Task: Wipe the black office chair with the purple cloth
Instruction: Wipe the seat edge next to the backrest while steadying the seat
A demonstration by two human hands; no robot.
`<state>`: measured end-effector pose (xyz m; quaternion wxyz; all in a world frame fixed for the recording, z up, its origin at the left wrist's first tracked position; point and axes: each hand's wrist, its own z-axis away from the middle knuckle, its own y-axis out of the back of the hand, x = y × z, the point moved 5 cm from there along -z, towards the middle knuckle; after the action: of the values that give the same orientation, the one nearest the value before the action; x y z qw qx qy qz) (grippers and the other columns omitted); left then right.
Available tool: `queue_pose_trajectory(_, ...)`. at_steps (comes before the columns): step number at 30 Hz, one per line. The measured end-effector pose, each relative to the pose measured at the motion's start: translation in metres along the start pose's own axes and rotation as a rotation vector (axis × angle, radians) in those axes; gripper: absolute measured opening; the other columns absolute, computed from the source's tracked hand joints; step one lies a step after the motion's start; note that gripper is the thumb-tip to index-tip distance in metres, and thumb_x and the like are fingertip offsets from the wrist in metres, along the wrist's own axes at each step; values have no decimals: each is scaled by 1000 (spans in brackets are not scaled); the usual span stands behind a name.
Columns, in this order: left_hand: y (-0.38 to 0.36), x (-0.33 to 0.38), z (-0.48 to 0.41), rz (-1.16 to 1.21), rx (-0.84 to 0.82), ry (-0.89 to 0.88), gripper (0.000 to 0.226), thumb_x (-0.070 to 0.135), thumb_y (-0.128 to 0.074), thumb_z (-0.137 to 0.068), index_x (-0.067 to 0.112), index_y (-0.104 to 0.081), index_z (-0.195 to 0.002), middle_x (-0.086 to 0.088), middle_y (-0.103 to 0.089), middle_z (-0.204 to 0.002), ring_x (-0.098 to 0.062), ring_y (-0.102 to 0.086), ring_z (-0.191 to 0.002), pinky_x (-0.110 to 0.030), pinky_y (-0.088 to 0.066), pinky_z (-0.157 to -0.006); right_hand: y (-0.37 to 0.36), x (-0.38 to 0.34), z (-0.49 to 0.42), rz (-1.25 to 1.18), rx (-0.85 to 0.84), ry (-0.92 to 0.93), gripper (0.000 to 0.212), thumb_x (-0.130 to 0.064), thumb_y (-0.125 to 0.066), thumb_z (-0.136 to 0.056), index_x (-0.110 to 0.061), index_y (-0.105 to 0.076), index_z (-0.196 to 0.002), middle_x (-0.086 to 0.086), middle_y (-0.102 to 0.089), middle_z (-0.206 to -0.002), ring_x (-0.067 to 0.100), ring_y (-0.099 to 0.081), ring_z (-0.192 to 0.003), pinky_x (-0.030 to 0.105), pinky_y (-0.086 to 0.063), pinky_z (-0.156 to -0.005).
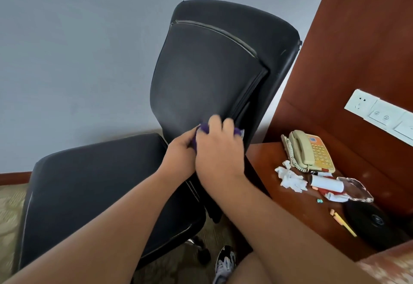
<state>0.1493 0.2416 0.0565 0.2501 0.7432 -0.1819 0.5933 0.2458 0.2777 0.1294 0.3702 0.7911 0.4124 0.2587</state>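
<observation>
1. Where the backrest of the black office chair (207, 71) meets its seat, the right hand (220, 149) lies over the purple cloth (203, 128), fingers bent down around it, pressing it against the backrest's lower edge.
2. The left hand (182, 149), touching the right, grips the cloth's left end. The right hand hides most of the cloth, and both hands are blurred.
3. The seat stretches out under the left forearm.
4. Just right of the chair stands a wooden bench (266, 160). A beige telephone (310, 151) sits near its back edge, with crumpled tissue (290, 177) beside it. A white cylinder (328, 183) and a clear glass ashtray (355, 188) lie mid-bench, and a black round object (371, 221) lies toward the front edge.
5. White wall sockets (380, 113) are set in the wooden panel above the bench.
6. A shoe (225, 261) shows on the carpet below the seat.
</observation>
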Motion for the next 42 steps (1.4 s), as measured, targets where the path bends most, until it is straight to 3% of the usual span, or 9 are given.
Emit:
queue_pose_trajectory(3,4,0,-2,85,-46,26,62,-17,-51,-96,19,-52,-147,7,-62,-135,3,-61,-114,-5,-47,-92,-14,-8,17,-8,-75,54,15,-21,-58,-88,-16,-71,-93,7,-56,-105,30,-51,-101,41,-46,-76)
queue_pose_trajectory(7,13,-6,-16,166,-66,71,73,-32,-35,-90,8,-44,-151,-4,-58,-141,-11,-58,-124,-6,-49,-86,-6,-7,9,-10,-243,169,27,-22,-47,-96,-17,-69,-112,7,-49,-121,31,-41,-117,43,-41,-87)
queue_pose_trajectory(14,9,-21,-31,54,-123,0,82,-33,-22,-86,18,-51,-143,3,-59,-140,-13,-51,-137,-8,-46,-93,47,42,-72,67,183,-58,25,-18,-49,-86,-17,-70,-100,11,-52,-115,37,-46,-107,50,-36,-95)
queue_pose_trajectory(18,10,-6,-27,-70,-110,-73,73,-28,-35,-83,10,-59,-140,5,-70,-125,1,-62,-116,-14,-46,-100,-13,-4,-23,198,-61,356,35,-25,-42,-91,-18,-70,-110,9,-50,-120,34,-41,-114,49,-35,-97)
queue_pose_trajectory(23,17,-1,-30,-195,-162,-74,86,-30,-28,-81,15,-43,-152,9,-54,-139,-10,-53,-132,-25,-36,-116,-41,-1,27,120,-341,501,33,-23,-42,-96,-17,-71,-110,10,-53,-118,34,-41,-114,53,-36,-100)
queue_pose_trajectory(26,14,-2,-28,-254,-159,-112,85,-28,-27,-79,14,-47,-150,9,-55,-139,-10,-54,-133,-25,-35,-117,-10,34,-11,-27,-31,352,42,-21,-33,-78,-17,-74,-85,9,-57,-98,36,-50,-94,52,-45,-86)
queue_pose_trajectory(30,13,-10,-31,-248,-141,-108,92,-26,-28,-79,36,-52,-143,13,-59,-139,-3,-53,-134,-32,-34,-121,33,94,-65,-211,348,79,34,-9,-60,-78,-14,-72,-110,13,-59,-112,39,-50,-96,49,-47,-80)
queue_pose_trajectory(38,8,2,-33,-448,-134,-184,81,-19,-36,-84,28,-52,-148,7,-58,-144,3,-44,-132,3,-26,-101,-79,60,27,-274,42,315,50,-9,-56,-78,-19,-65,-127,9,-54,-113,31,-48,-94,45,-52,-74)
queue_pose_trajectory(42,5,3,-34,-471,-110,-158,80,-17,-35,-87,32,-51,-149,8,-55,-147,6,-42,-124,11,-24,-86,-38,83,-13,-401,278,150,50,-8,-49,-75,-14,-71,-120,16,-58,-112,35,-47,-95,43,-47,-83)
